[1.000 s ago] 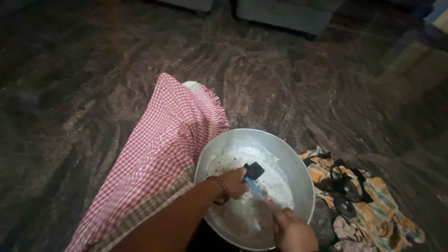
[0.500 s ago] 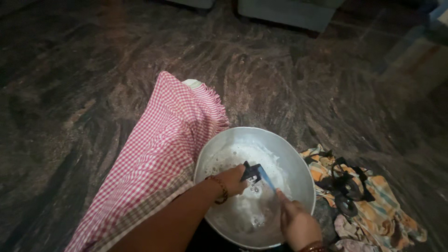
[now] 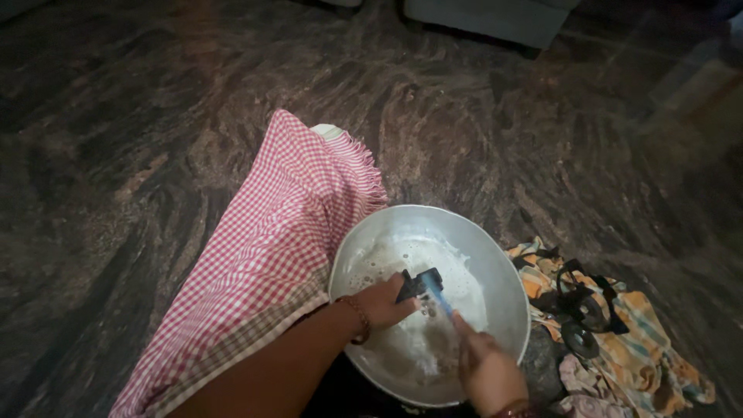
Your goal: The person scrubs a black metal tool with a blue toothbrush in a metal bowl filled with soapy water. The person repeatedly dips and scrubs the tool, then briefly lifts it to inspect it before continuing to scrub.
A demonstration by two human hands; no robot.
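Nearest the camera, the person's right hand [image 3: 487,370] is closing its fingers around the blue handle of a small brush [image 3: 437,294], whose tip is pressing against a small black part [image 3: 418,283]. Just beyond it, the left hand [image 3: 385,303], wearing a thin bracelet at the wrist, is pinching that black part with its fingers curled narrowly around it, holding it over the soapy water. Both hands are working inside the wide round silver metal basin [image 3: 495,255], which is sitting on the floor against the person's knee; white foam is covering much of the basin's bottom.

Judging from this, the scrubbing appears to be in the middle: the black part is wet and under the brush, and no rinsing is showing yet. To the basin's right edge, more small black pieces [image 3: 582,306] are lying on a crumpled orange and blue striped cloth [image 3: 642,348], apart from the water; it is not possible to tell whether they have been cleaned.

On the basin's left side, a red and white checked cloth [image 3: 271,255] is draping over the person's leg. Farther away, the dark veined polished stone floor [image 3: 155,116] is stretching out, and the base of a grey piece of furniture [image 3: 495,19] is showing at the far edge.
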